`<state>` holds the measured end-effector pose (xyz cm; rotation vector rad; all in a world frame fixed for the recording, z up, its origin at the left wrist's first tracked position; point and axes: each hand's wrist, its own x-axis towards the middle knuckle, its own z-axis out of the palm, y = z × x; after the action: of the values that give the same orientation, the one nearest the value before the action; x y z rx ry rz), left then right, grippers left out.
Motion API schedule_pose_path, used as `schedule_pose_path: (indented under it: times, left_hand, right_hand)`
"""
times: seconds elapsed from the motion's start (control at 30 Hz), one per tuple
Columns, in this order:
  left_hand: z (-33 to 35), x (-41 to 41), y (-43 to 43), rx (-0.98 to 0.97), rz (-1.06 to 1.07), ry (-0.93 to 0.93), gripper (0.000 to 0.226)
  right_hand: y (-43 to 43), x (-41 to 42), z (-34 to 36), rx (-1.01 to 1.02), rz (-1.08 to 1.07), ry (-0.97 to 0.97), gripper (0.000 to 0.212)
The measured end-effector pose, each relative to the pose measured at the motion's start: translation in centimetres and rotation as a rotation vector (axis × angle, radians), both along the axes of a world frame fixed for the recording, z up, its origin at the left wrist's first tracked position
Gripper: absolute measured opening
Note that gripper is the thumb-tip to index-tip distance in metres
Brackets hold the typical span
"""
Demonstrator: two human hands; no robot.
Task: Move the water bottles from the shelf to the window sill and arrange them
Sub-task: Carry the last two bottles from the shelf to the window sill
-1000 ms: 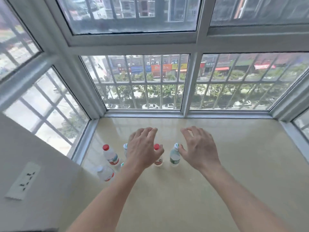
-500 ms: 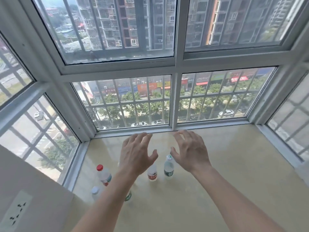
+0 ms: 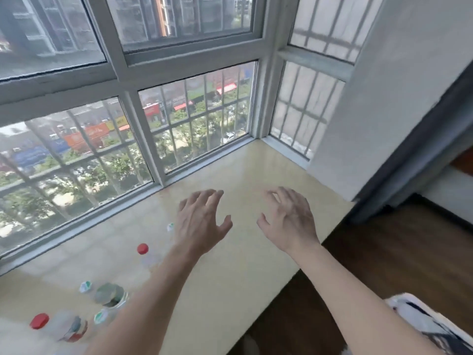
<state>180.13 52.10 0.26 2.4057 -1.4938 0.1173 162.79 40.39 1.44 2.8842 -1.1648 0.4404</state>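
Both hands spread above window sill (image 3: 230,278), water bottles (image 3: 107,298) lower left

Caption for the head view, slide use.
Left hand and right hand hover open, empty, over the window sill; water bottles cluster to their left.

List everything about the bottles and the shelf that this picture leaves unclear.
Head view only.
The white-capped bottle: only its cap shows; the left hand hides the body.
The upper red-capped bottle: body smeared by blur, lower part behind the left forearm.
The bottle cluster at lower left: blurred, so count and labels are unreadable.
The shelf: outside the frame.
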Motion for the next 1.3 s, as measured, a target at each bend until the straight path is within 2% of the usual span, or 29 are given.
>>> schedule_pose_path:
  times: [0.23,0.6,1.07,1.3]
  left_hand:
    - [-0.5,-8.0,-6.6,0.011,-0.316,0.016,0.061]
    - [-1.6,-20.5,-17.8,0.009,-0.666,-0.038,0.063]
    - [-2.2,-37.6,-42.1,0.023,-0.807,-0.075,0.061]
    - [-1.9,-44.8,-50.9,0.047,-0.852,-0.072,0.059]
  right_hand:
    - [-0.7,-11.3,-0.5,-0.027,-0.331,-0.01,0.043]
    - [-5.3,-24.8,-2.3,-0.066,-0.616,-0.07,0.042]
    - [-26.2,-40.9,-5.3,0.001,-0.774,-0.096,0.04]
    - [-34.2,-47.3,-5.2,0.013,-0.84,-0.084,0.04]
